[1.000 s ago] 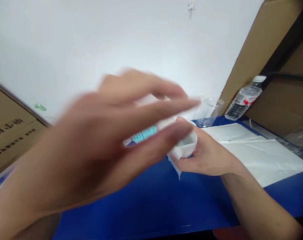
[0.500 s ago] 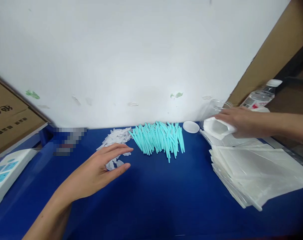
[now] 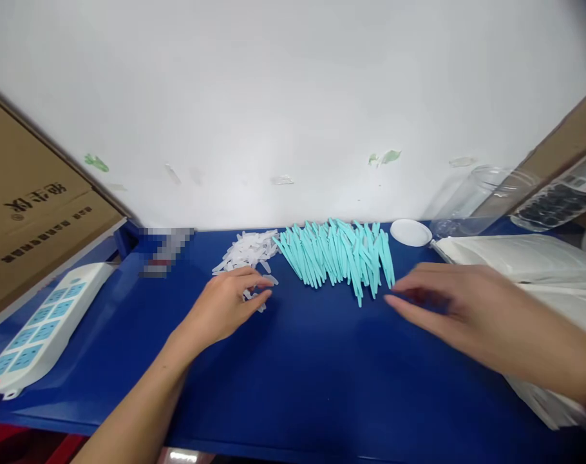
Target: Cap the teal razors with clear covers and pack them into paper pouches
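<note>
My left hand [image 3: 228, 306] hovers at the near side of a pile of small translucent white plastic pieces [image 3: 249, 250]. Its thumb and fingers are apart, with a loose piece just by the fingertips; whether they touch it I cannot tell. Right of that pile lies a row of slim turquoise plastic sticks [image 3: 329, 254], heaped over one another. My right hand [image 3: 467, 312], slightly blurred, is at the right end of this row with thumb and fingers apart and nothing visible between them. Partly behind my right forearm is a stack of whitish packets [image 3: 525, 254].
A round white lid [image 3: 411, 232] lies by the wall, beside a clear jar [image 3: 476, 200]. A plastic bottle [image 3: 548, 205] leans at the far right. On the left are a power strip [image 3: 46, 328], a cardboard box [image 3: 42, 212] and a blurred-out patch on the blue table [image 3: 317, 386].
My right hand has let go of the white packet and moved left to the turquoise sticks. My left hand stays by the white pieces, its fingers closer together. The view has turned left.
</note>
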`<state>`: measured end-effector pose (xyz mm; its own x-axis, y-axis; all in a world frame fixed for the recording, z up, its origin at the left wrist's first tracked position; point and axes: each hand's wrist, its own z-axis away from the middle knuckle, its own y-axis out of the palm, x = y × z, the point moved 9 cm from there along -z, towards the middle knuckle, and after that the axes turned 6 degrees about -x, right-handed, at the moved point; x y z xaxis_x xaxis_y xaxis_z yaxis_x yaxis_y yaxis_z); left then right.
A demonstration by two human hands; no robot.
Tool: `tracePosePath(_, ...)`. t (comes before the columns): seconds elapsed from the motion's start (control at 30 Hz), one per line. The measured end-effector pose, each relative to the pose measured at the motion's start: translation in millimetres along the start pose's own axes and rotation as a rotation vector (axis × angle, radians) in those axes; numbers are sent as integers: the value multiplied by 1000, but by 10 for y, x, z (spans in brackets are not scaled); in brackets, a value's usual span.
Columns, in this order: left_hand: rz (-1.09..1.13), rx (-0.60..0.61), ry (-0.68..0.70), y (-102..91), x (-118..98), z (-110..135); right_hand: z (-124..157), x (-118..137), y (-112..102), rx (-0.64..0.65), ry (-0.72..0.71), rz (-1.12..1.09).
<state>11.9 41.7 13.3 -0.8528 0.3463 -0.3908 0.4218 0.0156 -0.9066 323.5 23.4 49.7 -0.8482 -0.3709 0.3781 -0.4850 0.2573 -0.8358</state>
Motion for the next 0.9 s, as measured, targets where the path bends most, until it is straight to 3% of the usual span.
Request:
tracePosePath(0.07,-25,-23,34,127,-112,-141,-107,342,418,120,12,-3)
tracePosePath(0.13,-49,-62,50,207,-190,-265,-298,521,755,147,50,50)
tracePosePath(0.27,7,-171,28,210,-165,-357,-679,524,1232,158,133,121)
tracePosePath(0.37,104,-211,22,153,-64,-314,-850,458,1414,191,145,142)
tracePosePath(0.57,208,-252,-17,-72,176,-244,-958,408,1472,278,159,91)
tracePosePath(0.77,193,-311,-35,-275,305,-212,-900,355,1059,229,198,27)
tracePosePath(0.83,177,-260,-42,-249,336,-205,-763,352,944,298,217,-187)
tracePosePath(0.9,144,-131,-28,-128,346,-203,-522,388,954,487,277,-545)
